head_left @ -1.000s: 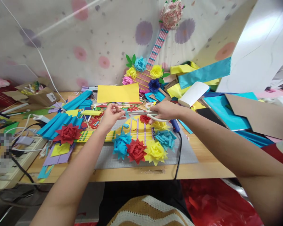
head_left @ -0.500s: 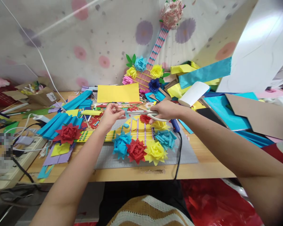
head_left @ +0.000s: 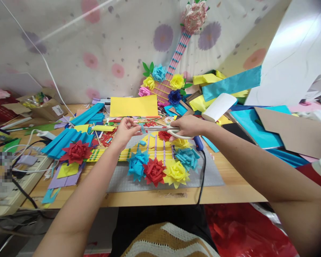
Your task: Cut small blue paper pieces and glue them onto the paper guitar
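in the head view, the wooden worktop was strewn with coloured paper, before a spotted wall covering where a pink paper guitar leaned. the yellow paper guitar lay on a grey mat below both hands. little had changed from the earlier frame; the hands kept their places. the left hand pinched a small blue strip, fingertips together; the right hand was curled around the handles of the scissors, blades toward the strip.

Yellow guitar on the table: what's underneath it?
A grey mat shows past the flowers on the guitar's near edge, lying on the wooden table. Whatever else sits directly beneath is covered and can't be seen.
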